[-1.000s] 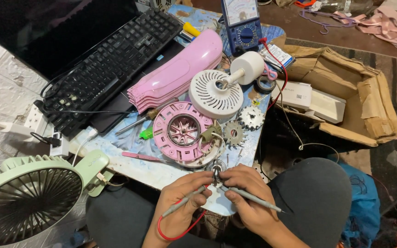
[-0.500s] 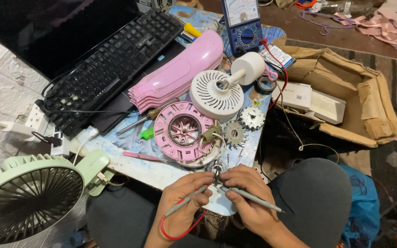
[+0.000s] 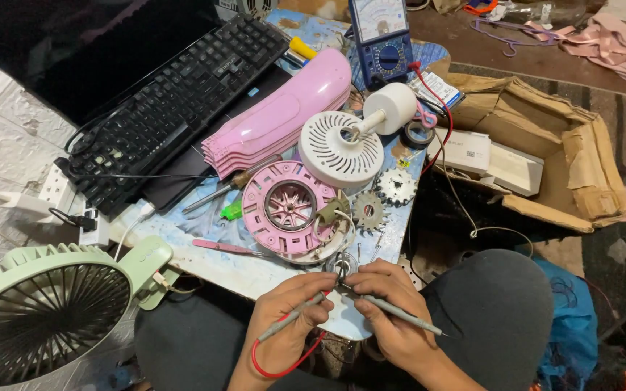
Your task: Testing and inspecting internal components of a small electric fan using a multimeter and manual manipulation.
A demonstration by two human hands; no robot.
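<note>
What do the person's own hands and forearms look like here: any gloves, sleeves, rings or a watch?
Both the left hand and the right hand are bare, with no gloves. The forearms show no sleeves. No rings, watch or bracelet are visible in this view.

1. A black keyboard (image 3: 175,101) lay slantwise at the upper left of the desk (image 3: 255,271).
2. A pink curved casing (image 3: 284,112) rested just beside the keyboard.
3. A white slotted round cover (image 3: 335,148) sat above a pink round housing (image 3: 284,213).
4. Two small toothed wheels (image 3: 382,199) lay near the housing.
5. A blue dial meter (image 3: 380,32) stood at the far edge.
6. A pale green fan (image 3: 45,311) filled the lower left.
7. An open cardboard box (image 3: 552,156) held a white carton (image 3: 487,159).
</note>
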